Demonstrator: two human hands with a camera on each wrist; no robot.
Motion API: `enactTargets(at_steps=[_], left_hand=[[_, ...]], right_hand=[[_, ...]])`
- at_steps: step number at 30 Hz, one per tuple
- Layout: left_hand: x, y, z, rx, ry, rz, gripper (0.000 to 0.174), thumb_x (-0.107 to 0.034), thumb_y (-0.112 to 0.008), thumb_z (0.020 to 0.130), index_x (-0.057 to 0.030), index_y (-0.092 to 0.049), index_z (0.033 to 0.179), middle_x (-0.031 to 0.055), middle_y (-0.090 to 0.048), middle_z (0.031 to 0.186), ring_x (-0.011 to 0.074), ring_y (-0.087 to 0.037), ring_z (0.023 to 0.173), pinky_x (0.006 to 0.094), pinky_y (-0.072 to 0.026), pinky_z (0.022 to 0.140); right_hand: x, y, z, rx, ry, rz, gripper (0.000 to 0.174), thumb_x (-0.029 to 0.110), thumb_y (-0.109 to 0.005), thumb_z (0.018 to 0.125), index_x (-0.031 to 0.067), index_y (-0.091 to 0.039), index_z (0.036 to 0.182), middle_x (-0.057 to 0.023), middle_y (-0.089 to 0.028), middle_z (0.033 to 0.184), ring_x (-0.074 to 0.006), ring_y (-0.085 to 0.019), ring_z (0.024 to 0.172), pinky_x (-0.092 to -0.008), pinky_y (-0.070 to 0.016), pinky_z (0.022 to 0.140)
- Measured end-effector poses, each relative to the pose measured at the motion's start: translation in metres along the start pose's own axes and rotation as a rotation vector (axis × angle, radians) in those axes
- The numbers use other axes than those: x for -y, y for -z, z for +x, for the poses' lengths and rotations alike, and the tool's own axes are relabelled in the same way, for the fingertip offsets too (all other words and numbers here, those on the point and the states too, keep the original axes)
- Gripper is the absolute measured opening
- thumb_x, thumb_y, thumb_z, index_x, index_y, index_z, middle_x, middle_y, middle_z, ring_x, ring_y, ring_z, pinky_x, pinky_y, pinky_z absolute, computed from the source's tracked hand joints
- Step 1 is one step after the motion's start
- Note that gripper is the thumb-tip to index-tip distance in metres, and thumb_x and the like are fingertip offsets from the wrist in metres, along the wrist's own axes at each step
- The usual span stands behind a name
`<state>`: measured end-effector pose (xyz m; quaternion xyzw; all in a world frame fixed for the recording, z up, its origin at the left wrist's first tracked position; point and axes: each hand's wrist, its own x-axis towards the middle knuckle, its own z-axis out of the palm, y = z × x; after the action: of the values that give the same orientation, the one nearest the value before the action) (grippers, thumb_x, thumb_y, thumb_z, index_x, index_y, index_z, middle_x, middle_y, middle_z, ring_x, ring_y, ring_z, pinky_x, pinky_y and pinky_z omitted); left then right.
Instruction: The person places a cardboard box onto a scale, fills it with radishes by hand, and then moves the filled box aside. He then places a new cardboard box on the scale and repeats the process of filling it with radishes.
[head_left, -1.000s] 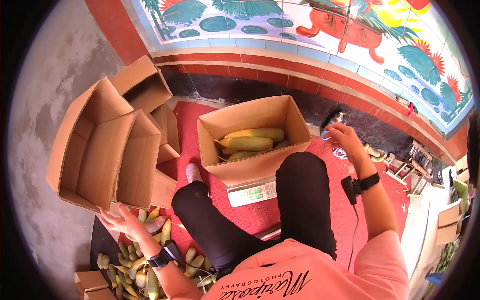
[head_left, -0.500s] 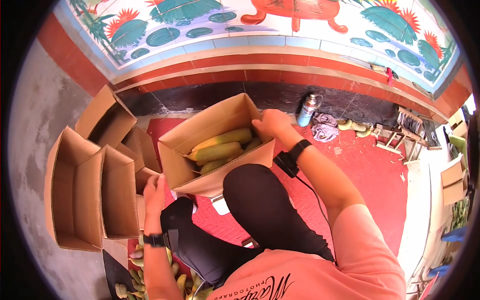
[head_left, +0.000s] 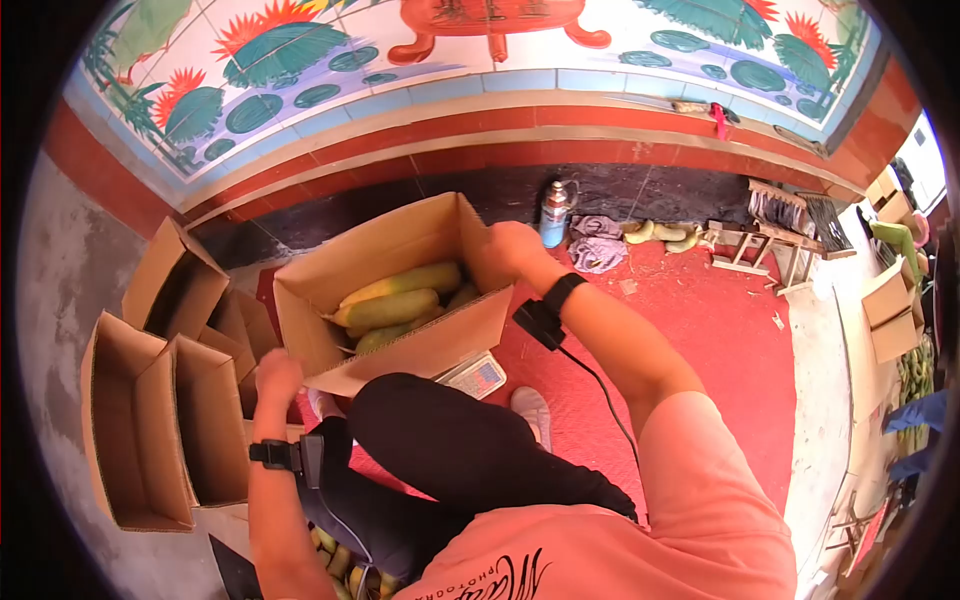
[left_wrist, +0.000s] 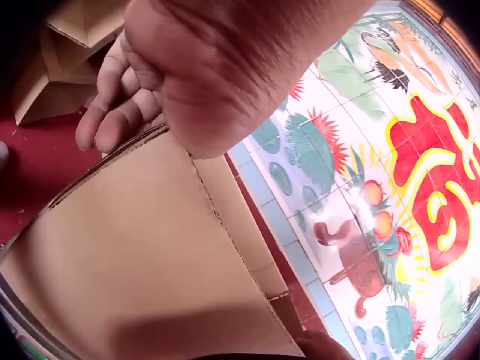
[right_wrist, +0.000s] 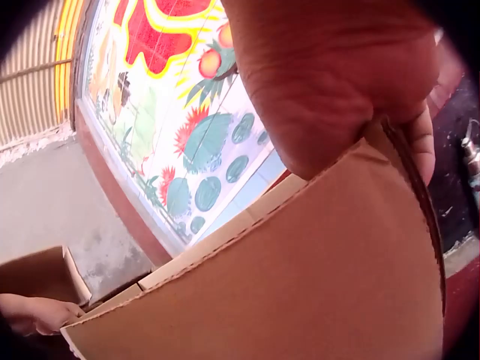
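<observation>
A cardboard box [head_left: 430,352] without a lid holds several long yellow-green melons [head_left: 392,306]. My left hand [head_left: 278,378] grips the box's near left corner; in the left wrist view its fingers [left_wrist: 112,127] lie bent along the outer side and the heel of the hand is at the rim. With my right hand [head_left: 512,248] I hold the opposite end, and in the right wrist view the fingers [right_wrist: 424,146] come round outside the corner. The box stands tilted above my knee. A digital scale [head_left: 478,375] shows partly from under its near edge.
Open cardboard boxes [head_left: 130,430] cluster at the left by the wall. Loose melons [head_left: 340,562] lie on the floor beside my left leg. A blue thermos [head_left: 553,225], crumpled cloth [head_left: 597,248] and small wooden stools [head_left: 742,250] line the wall on the right.
Both hands, apart from the box a second ago, have come to its two ends. The box has shifted left off its place over the scale. My head view has turned right.
</observation>
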<state>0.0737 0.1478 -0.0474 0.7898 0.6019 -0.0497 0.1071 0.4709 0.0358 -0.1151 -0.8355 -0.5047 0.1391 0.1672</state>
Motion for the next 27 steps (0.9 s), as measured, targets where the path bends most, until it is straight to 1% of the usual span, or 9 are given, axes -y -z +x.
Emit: enactTargets(at_steps=[6, 13, 15, 17, 19, 21, 23, 25, 27], left_hand=[[-0.115, 0.016, -0.008, 0.074, -0.247, -0.031, 0.029, -0.028, -0.054, 0.079, -0.0029, -0.068, 0.084, 0.0223, -0.064, 0.091, 0.0383, -0.062, 0.087, 0.0452, -0.0488, 0.078], [-0.286, -0.083, -0.057, 0.251, -0.744, 0.118, 0.034, -0.028, -0.053, 0.079, 0.0036, -0.065, 0.085, 0.0236, -0.064, 0.086, 0.038, -0.062, 0.084, 0.044, -0.0488, 0.072], [-0.329, -0.129, -0.079, 0.396, -0.86, 0.172, 0.029, -0.023, -0.047, 0.081, -0.0039, -0.068, 0.085, 0.021, -0.064, 0.094, 0.0377, -0.062, 0.088, 0.0469, -0.0495, 0.076], [-0.361, -0.104, -0.118, 0.493, -1.055, 0.139, 0.029, -0.027, -0.05, 0.084, -0.0069, -0.065, 0.099, 0.0167, -0.064, 0.1, 0.0346, -0.06, 0.094, 0.0424, -0.0477, 0.079], [-0.365, -0.064, -0.13, 0.502, -1.107, 0.016, 0.027, -0.027, -0.05, 0.085, -0.0094, -0.065, 0.098, 0.0146, -0.064, 0.1, 0.0336, -0.06, 0.094, 0.0419, -0.0476, 0.079], [-0.351, -0.034, -0.121, 0.392, -1.187, -0.237, 0.031, -0.032, -0.045, 0.086, -0.0126, -0.065, 0.1, 0.0115, -0.065, 0.098, 0.0342, -0.06, 0.093, 0.0438, -0.0474, 0.078], [-0.319, 0.005, -0.1, 0.289, -1.094, -0.398, 0.027, -0.025, -0.052, 0.086, -0.0077, -0.065, 0.102, 0.0153, -0.064, 0.101, 0.032, -0.061, 0.095, 0.0385, -0.0474, 0.082], [-0.273, 0.028, -0.075, 0.154, -0.978, -0.414, 0.025, -0.018, -0.053, 0.087, -0.0016, -0.064, 0.102, 0.0169, -0.065, 0.099, 0.0307, -0.062, 0.094, 0.0352, -0.0473, 0.083], [-0.219, 0.044, -0.056, 0.03, -0.876, -0.387, 0.022, -0.014, -0.055, 0.087, -0.0001, -0.063, 0.102, 0.0167, -0.065, 0.097, 0.0288, -0.063, 0.09, 0.0332, -0.0474, 0.081]], right_hand=[[-0.118, 0.03, -0.107, -0.152, -0.212, 0.049, 0.034, 0.032, -0.058, 0.079, -0.0009, -0.066, 0.08, -0.0245, -0.063, 0.083, -0.0407, -0.061, 0.083, -0.0488, -0.048, 0.074], [-0.253, 0.04, -0.326, -0.309, -0.682, -0.031, 0.03, 0.031, -0.058, 0.078, 0.0019, -0.065, 0.085, -0.0222, -0.064, 0.082, -0.0412, -0.061, 0.08, -0.0508, -0.0475, 0.073], [-0.298, 0.026, -0.399, -0.364, -0.834, -0.125, 0.033, 0.034, -0.06, 0.078, 0.0015, -0.065, 0.084, -0.0245, -0.062, 0.08, -0.0422, -0.06, 0.079, -0.0512, -0.0465, 0.071], [-0.295, 0.029, -0.459, -0.399, -0.944, -0.165, 0.033, 0.034, -0.058, 0.08, 0.0022, -0.065, 0.085, -0.0249, -0.062, 0.082, -0.042, -0.06, 0.08, -0.0512, -0.0469, 0.071], [-0.345, 0.015, -0.533, -0.524, -1.103, -0.223, 0.034, 0.035, -0.055, 0.081, 0.0025, -0.065, 0.087, -0.0257, -0.062, 0.084, -0.0421, -0.06, 0.081, -0.051, -0.0471, 0.072], [-0.377, 0.009, -0.602, -0.354, -1.268, -0.349, 0.038, 0.035, -0.049, 0.081, 0.0002, -0.065, 0.083, -0.0243, -0.063, 0.088, -0.0413, -0.061, 0.079, -0.0504, -0.0486, 0.073], [-0.368, 0.017, -0.635, -0.481, -1.41, -0.371, 0.036, 0.032, -0.048, 0.082, -0.0001, -0.065, 0.08, -0.0227, -0.064, 0.087, -0.0416, -0.062, 0.079, -0.0507, -0.0494, 0.072], [-0.385, 0.008, -0.675, -0.534, -1.541, -0.47, 0.028, 0.026, -0.054, 0.081, 0.0024, -0.069, 0.08, -0.0202, -0.066, 0.086, -0.0349, -0.064, 0.081, -0.0445, -0.0515, 0.07], [-0.418, 0.004, -0.726, -0.084, -1.488, -0.617, 0.028, 0.027, -0.054, 0.079, 0.0026, -0.068, 0.079, -0.0173, -0.068, 0.083, -0.0352, -0.065, 0.077, -0.044, -0.0525, 0.067]])
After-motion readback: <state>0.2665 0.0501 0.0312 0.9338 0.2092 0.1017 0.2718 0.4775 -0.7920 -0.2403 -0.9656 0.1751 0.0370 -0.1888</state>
